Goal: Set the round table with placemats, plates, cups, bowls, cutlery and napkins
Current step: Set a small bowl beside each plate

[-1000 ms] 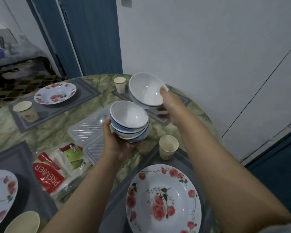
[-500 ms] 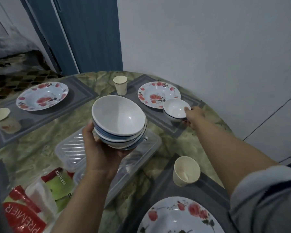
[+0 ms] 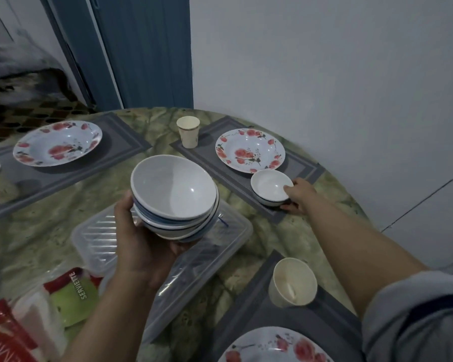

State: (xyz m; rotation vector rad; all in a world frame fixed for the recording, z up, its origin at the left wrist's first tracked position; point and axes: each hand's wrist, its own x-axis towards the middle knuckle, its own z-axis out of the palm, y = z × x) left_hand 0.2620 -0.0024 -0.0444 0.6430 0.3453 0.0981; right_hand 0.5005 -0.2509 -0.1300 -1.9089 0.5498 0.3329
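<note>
My left hand (image 3: 139,246) grips a stack of white bowls with blue rims (image 3: 174,197) from below, above the middle of the table. My right hand (image 3: 297,195) reaches to the far right and holds the rim of a single white bowl (image 3: 268,186), which sits on the near corner of a grey placemat (image 3: 209,158). On that placemat lie a flowered plate (image 3: 250,150) and a paper cup (image 3: 188,131).
A clear plastic box with cutlery (image 3: 209,259) lies under the stack. A napkin pack (image 3: 71,296) sits at front left. Other placemats carry a flowered plate (image 3: 56,142) at far left and a plate (image 3: 275,346) and cup (image 3: 292,282) near me. The wall is close at right.
My right hand carried one bowl out from the stack and set it down on the far right placemat beside the plate. The left hand kept the stack.
</note>
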